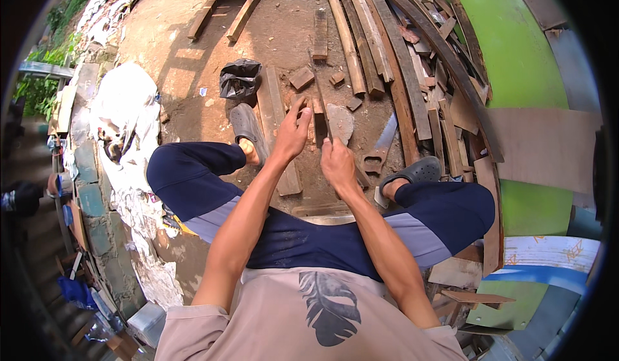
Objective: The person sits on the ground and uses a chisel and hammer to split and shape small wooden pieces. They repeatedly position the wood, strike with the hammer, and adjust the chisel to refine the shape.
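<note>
My right hand (338, 161) is closed around the lower end of a long, narrow, dark blade-like tool (320, 87), seen almost edge-on and pointing away from me. To its left is my left hand (291, 132), its thumb and fingers stretched out and apart. Close by the left thumb stands a small wood block (318, 107), beside the tool; I cannot tell whether the fingers touch it. A flat grey stone (340, 122) lies just right of the tool. On the ground right of my right hand rests a handsaw (382, 145) with a brown handle.
A long plank (273, 100) lies beside my left shoe (247, 129), near a black plastic bag (240, 79). Wood offcuts (301, 77) are scattered ahead. Long timbers (387, 58) are piled at the right, before a green panel (516, 45). White sheeting (129, 109) drapes the left side.
</note>
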A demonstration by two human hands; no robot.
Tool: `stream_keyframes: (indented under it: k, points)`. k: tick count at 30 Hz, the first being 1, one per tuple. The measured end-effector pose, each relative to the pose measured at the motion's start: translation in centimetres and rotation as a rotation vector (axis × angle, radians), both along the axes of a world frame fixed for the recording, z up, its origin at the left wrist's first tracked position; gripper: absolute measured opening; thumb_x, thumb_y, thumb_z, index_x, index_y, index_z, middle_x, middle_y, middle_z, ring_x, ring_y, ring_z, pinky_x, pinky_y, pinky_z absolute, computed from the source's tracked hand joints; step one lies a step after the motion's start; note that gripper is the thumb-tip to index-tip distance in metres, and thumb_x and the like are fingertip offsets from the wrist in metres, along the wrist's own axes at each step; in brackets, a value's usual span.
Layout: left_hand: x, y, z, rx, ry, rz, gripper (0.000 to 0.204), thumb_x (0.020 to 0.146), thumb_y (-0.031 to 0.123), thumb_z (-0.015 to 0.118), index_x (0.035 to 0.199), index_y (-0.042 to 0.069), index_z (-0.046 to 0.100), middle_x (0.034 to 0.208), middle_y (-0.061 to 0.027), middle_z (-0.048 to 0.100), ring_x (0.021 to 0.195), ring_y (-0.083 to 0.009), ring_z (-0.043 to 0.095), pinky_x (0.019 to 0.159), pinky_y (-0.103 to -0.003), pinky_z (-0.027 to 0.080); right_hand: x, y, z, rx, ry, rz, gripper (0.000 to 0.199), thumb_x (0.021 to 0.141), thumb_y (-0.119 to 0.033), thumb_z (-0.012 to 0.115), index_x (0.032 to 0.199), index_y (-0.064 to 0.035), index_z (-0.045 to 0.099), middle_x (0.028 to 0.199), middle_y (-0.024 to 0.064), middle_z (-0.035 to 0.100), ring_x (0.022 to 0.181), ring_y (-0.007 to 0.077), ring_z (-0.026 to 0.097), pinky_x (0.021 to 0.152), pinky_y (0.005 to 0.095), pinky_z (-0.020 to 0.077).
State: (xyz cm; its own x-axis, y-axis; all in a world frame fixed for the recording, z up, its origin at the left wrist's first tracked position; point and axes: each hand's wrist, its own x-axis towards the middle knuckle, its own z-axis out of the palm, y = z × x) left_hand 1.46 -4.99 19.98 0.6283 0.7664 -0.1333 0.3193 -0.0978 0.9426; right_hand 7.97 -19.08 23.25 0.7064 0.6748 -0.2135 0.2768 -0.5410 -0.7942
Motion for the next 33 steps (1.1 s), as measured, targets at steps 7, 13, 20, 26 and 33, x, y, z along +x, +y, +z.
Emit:
stream_keyframes:
  k: [7,13,20,26,33]
  points:
    - [-2.2,0.9,-9.3,-0.159,0.246,0.207,0.070,0.106,0.056,0.026,0.103,-0.005,0.061,0.086,-0.0157,0.062,0.081,-0.0266,0.058,0.075,-0.041,0.045,-4.3,2.7,-4.9,-0.085,0.010,0.140,0.040,0.104,-0.031,0.044,0.099,0.0069,0.059,0.094,0.0329,0.066,0.086,0.0501,0.065,0.074,0.0577,0.0515]
    - [-1.4,1.6,-6.0,-0.165,0.396,0.213,0.076,0.105,0.055,0.025,0.087,-0.009,0.063,0.085,-0.0320,0.065,0.086,-0.0477,0.062,0.079,-0.054,0.042,-4.4,3.3,-4.5,-0.115,0.065,0.068,0.046,0.105,-0.035,0.044,0.098,0.0070,0.061,0.085,0.0321,0.067,0.079,0.0516,0.066,0.073,0.0580,0.0517]
    - [-0.3,1.7,-5.0,-0.041,0.506,0.080,0.074,0.104,0.050,0.022,0.092,-0.009,0.065,0.094,-0.0362,0.065,0.099,-0.0541,0.060,0.087,-0.056,0.043,-2.0,2.8,-7.9,-0.049,0.175,0.086,0.053,0.105,-0.042,0.044,0.091,0.0054,0.064,0.082,0.0297,0.068,0.079,0.0490,0.067,0.072,0.0540,0.0512]
    - [-1.6,-2.1,-12.2,-0.179,0.570,0.046,0.064,0.104,0.048,0.032,0.103,-0.005,0.068,0.101,-0.0344,0.066,0.102,-0.0495,0.063,0.092,-0.052,0.044,1.0,0.0,-11.8,-0.056,0.535,-0.168,0.061,0.104,-0.051,0.040,0.098,0.0005,0.072,0.077,0.0207,0.069,0.080,0.0382,0.067,0.077,0.0453,0.0517]
    - [0.6,0.2,-6.1,-0.397,0.504,0.247,0.079,0.103,0.060,0.022,0.126,-0.003,0.062,0.122,-0.0312,0.063,0.121,-0.0459,0.056,0.102,-0.048,0.040,-3.7,0.9,-10.2,-0.090,0.139,0.001,0.059,0.105,-0.047,0.040,0.093,0.0049,0.065,0.084,0.0332,0.065,0.086,0.0525,0.064,0.076,0.0578,0.0491]
